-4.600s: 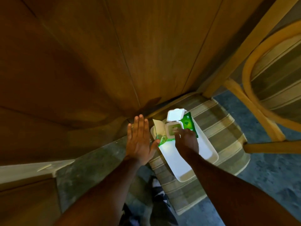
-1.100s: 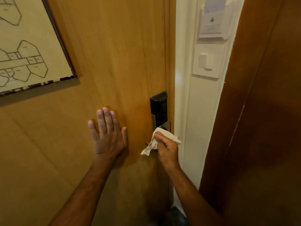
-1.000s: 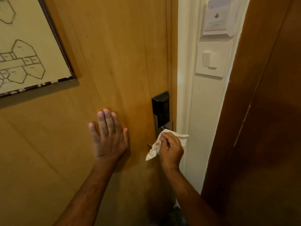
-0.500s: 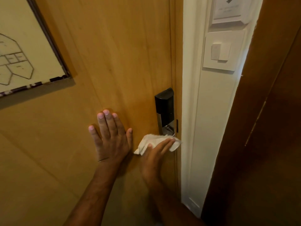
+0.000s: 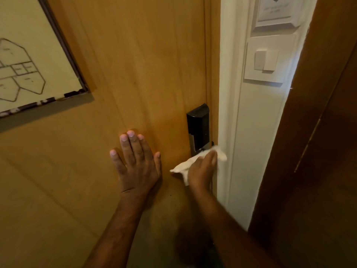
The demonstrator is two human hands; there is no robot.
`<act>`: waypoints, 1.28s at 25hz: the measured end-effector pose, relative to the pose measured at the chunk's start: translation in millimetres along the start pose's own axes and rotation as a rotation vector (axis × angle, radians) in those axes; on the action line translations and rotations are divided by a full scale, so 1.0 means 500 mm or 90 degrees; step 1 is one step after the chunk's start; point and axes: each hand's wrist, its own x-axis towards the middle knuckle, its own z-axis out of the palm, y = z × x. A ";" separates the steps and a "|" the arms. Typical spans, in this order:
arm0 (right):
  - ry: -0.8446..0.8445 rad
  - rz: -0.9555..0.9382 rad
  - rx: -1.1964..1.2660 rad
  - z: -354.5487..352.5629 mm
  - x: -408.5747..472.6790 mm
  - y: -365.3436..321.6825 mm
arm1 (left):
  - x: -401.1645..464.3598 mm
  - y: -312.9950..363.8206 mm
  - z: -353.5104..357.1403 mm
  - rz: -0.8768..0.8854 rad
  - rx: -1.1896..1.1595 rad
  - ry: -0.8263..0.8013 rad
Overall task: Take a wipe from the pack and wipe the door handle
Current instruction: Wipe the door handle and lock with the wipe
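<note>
- Risks first: the wipe (image 5: 185,165) lies draped under the right hand (image 5: 201,172), pressed against the door rather than pinched, so I judge it could slide out and drop if the palm eases off.
- Handle coverage is the second worry. The door handle itself is hidden beneath the wipe and right hand, just below the black lock body (image 5: 198,128); a pass made from this hold could clean only its top face and miss the underside and the end near the frame.
- Pressing down hard on the handle might work the latch, and the door (image 5: 146,70) could then swing. The left hand (image 5: 136,163), flat on the panel, would add to that push.
- Part of the wipe pokes out to the right, touching or nearly touching the white door frame (image 5: 229,113); it could snag in the gap at the door's edge.
- Fingers: the left hand's are spread open and straight, gripping nothing. The right hand's are extended and laid over the wipe, loosely curved; whether they curl round the handle underneath I cannot tell.
- Counts: two hands, one wipe, one lock body, one door.
- Also one framed floor plan (image 5: 29,60) on the door, one wall switch plate (image 5: 265,59) and one card holder (image 5: 276,10) above it.
- No wipe pack is in view.
</note>
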 end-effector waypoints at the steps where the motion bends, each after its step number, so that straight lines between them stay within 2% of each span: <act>1: -0.014 -0.061 -0.014 0.021 -0.071 0.012 | 0.000 0.001 0.001 -0.005 0.001 0.000; 2: -0.008 -0.050 -0.016 0.045 -0.141 0.019 | 0.000 0.000 0.001 -0.010 0.001 -0.001; 3: 0.041 -0.030 0.022 0.055 -0.169 0.031 | 0.000 0.000 0.000 -0.014 -0.003 0.001; 4: 0.030 -0.070 0.153 0.065 -0.139 0.026 | -0.001 0.001 -0.001 -0.016 -0.007 0.004; 5: 0.092 -0.055 0.159 0.064 -0.106 0.012 | -0.003 0.001 -0.002 -0.015 -0.008 0.005; 6: 0.088 0.011 0.085 0.052 -0.075 -0.002 | -0.004 0.001 -0.003 -0.013 -0.007 0.004; 8: 0.069 0.032 -0.050 0.026 0.015 -0.007 | -0.001 0.002 -0.001 -0.007 -0.003 0.005; 9: 0.058 0.036 -0.056 0.006 0.058 -0.012 | -0.001 0.000 0.002 -0.002 -0.001 0.006; 11: 0.039 0.086 0.056 -0.026 0.101 -0.014 | -0.001 0.002 0.005 0.004 0.001 0.006; 13: 0.049 0.080 0.090 -0.015 0.063 -0.006 | -0.004 0.002 0.005 -0.003 -0.005 0.001; 16: 0.020 0.012 0.107 0.056 -0.104 0.001 | -0.004 0.001 0.012 -0.010 0.003 0.005; 18: 0.077 0.046 0.042 0.096 -0.150 -0.005 | -0.006 -0.001 0.010 -0.012 -0.009 0.006; 20: 0.125 0.067 -0.030 0.068 -0.070 -0.023 | -0.009 0.000 0.012 -0.008 -0.015 0.008; 24: 0.107 0.151 -0.013 -0.037 0.118 -0.030 | -0.009 0.002 0.019 0.006 0.000 0.010; 26: 0.128 0.165 0.039 -0.032 0.089 -0.018 | -0.009 0.002 0.023 0.001 -0.008 0.006; 28: 0.142 0.156 0.059 0.034 -0.006 -0.016 | -0.010 0.001 0.024 -0.004 -0.008 0.004; 30: 0.120 0.153 -0.007 0.100 -0.101 -0.015 | -0.011 0.000 0.020 -0.010 -0.019 -0.004; 32: 0.135 0.148 -0.045 0.109 -0.108 -0.018 | -0.012 0.000 0.019 -0.003 -0.014 0.000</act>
